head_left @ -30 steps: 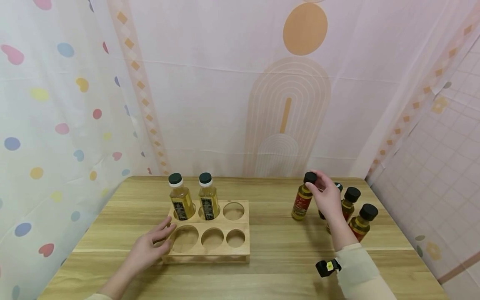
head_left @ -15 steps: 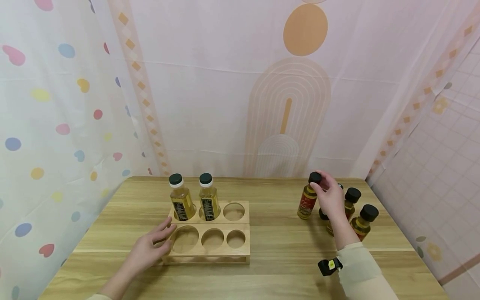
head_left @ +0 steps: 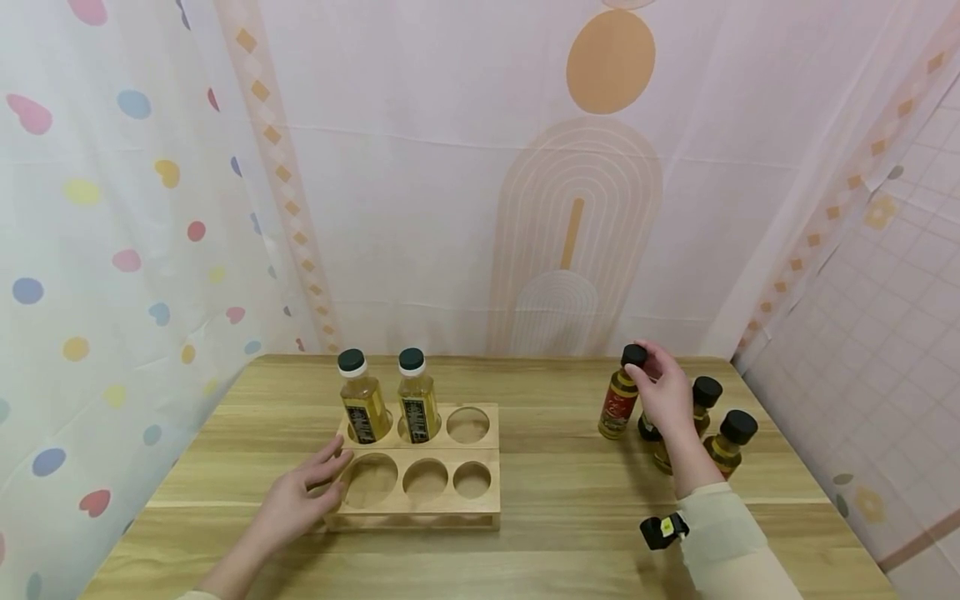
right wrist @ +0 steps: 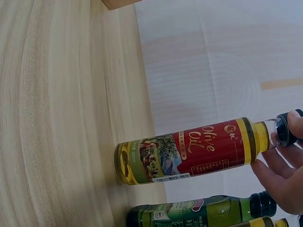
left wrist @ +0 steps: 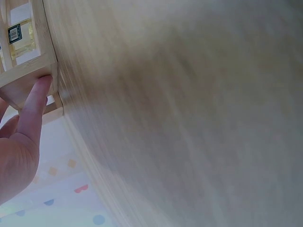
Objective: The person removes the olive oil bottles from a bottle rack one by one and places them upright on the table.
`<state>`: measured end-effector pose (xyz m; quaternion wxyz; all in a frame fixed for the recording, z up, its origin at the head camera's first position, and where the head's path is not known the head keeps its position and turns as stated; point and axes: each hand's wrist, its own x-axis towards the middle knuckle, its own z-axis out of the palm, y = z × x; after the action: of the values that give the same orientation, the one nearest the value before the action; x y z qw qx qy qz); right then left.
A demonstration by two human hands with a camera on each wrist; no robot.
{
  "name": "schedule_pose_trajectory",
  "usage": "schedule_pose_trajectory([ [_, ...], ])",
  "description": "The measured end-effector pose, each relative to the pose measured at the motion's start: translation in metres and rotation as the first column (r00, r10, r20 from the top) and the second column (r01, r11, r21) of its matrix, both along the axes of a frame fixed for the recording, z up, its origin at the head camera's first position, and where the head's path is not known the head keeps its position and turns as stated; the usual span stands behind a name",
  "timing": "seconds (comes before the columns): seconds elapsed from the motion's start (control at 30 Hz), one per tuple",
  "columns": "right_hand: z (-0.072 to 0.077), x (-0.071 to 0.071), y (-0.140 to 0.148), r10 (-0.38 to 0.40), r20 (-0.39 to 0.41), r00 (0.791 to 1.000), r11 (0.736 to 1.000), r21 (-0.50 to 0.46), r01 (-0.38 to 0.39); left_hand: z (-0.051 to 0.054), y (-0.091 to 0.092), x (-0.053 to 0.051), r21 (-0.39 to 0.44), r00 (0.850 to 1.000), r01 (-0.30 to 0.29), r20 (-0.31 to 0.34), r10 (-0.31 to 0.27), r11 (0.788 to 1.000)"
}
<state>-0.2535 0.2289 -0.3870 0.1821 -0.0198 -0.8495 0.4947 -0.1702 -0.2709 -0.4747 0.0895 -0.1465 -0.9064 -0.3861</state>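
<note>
In the head view, my right hand (head_left: 665,396) pinches the black cap of an olive oil bottle (right wrist: 189,151) with a red label. The bottle is upright at the table's right; whether its base touches the wood I cannot tell. My left hand (head_left: 296,498) rests its extended fingers against the left end of a wooden bottle rack (head_left: 405,504). In the left wrist view, a fingertip touches the rack's side panel (left wrist: 28,87). Two bottles of yellow oil, the left bottle (head_left: 363,408) and the right bottle (head_left: 417,404), stand in the rack's back row.
Several bottles stand right of my right hand, including a black-capped bottle (head_left: 727,446) and a partly hidden green bottle (right wrist: 203,213). Round holes, one at the back right (head_left: 468,425), show in the rack. A patterned curtain (head_left: 420,208) hangs behind the wooden table (head_left: 555,533).
My right hand has shifted a little to the right with the olive oil bottle, closer to the other bottles. The left hand and the rack have stayed put.
</note>
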Motion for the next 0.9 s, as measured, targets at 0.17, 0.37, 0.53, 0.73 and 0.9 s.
schedule_pose_trajectory([
  [0.17,0.0014,0.0007,0.0001,0.003,0.01,1.0,1.0,-0.002,-0.003,0.0004,0.0003,0.0007,0.009,1.0,0.005,0.004,-0.005,1.0],
  [0.37,-0.0001,-0.0002,0.0011,-0.003,0.017,1.0,1.0,-0.005,0.003,0.0005,0.0011,0.0012,0.006,1.0,0.004,-0.001,-0.004,1.0],
  [0.53,-0.0005,-0.002,0.002,-0.003,0.021,1.0,1.0,-0.004,0.003,0.0016,0.0017,0.0018,0.007,1.0,0.0,0.001,0.0,1.0],
  [0.73,-0.0017,-0.0013,0.002,0.006,0.027,1.0,1.0,0.001,-0.006,0.0011,0.0008,0.0013,0.004,1.0,0.005,-0.009,-0.005,1.0],
  [0.9,-0.0037,0.0023,0.0039,0.026,0.049,0.998,0.999,0.02,-0.027,0.0017,0.001,0.0008,0.009,1.0,0.011,0.001,-0.011,1.0],
])
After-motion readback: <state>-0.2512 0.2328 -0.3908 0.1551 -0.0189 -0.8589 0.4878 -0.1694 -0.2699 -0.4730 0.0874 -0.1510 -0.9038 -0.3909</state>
